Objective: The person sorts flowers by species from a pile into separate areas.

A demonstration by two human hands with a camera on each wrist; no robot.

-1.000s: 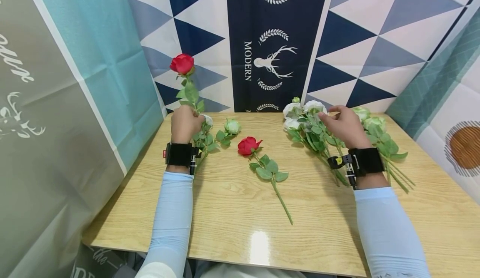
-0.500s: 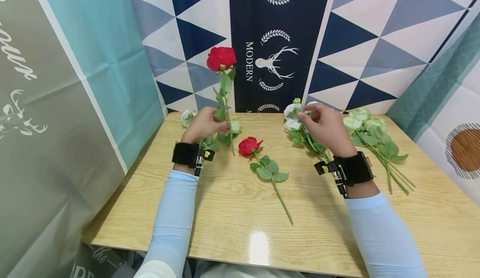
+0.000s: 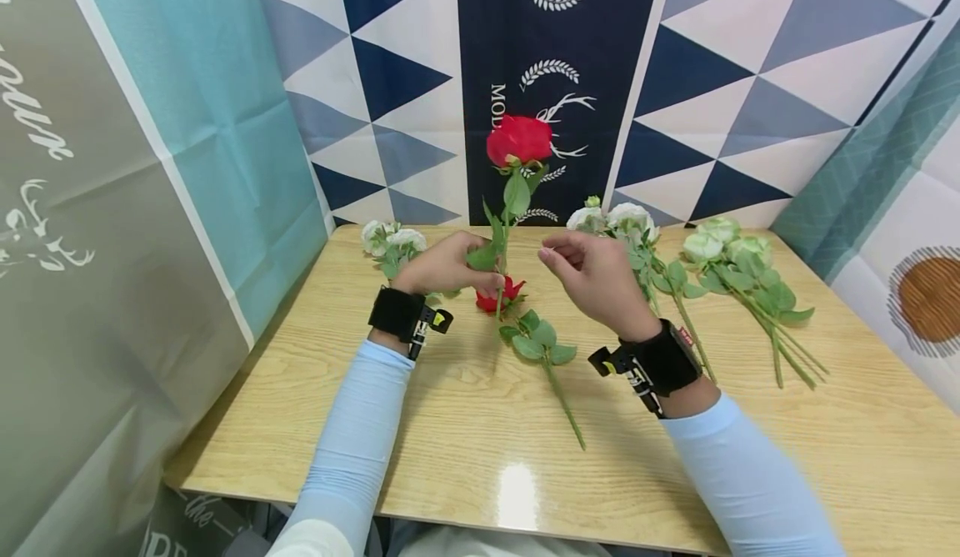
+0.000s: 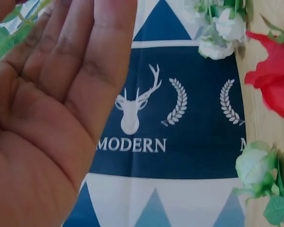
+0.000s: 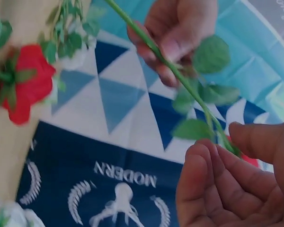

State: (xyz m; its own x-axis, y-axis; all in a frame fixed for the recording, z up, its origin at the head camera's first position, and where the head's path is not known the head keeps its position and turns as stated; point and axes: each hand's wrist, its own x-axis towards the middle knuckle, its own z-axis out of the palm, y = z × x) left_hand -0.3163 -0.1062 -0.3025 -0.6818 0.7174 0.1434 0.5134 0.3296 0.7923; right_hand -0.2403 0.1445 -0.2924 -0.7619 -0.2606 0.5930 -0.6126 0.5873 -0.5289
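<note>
My left hand (image 3: pixel 442 267) pinches the green stem of a red rose (image 3: pixel 519 140), which stands upright above the table with its bloom at the top. Close by on the right is my right hand (image 3: pixel 596 278), its fingers loosely bent and holding nothing. In the right wrist view, the thumb and fingers of that hand (image 5: pixel 227 184) lie apart near the leafy part of the stem (image 5: pixel 194 92). A second red rose (image 3: pixel 542 340) lies on the table below, its bloom partly behind the left hand. In the left wrist view the palm hides the grip.
White flowers (image 3: pixel 386 240) lie at the back left of the wooden table (image 3: pixel 450 449), and more white flowers (image 3: pixel 630 223) lie behind my right hand. Pale green flowers (image 3: pixel 738 257) with long stems are at the right. Patterned cloth (image 3: pixel 405 57) hangs behind the table.
My left hand has carried the upright red rose rightward to the middle, in front of the lying rose. My right hand has come leftward from the white flowers towards it, with nothing in it.
</note>
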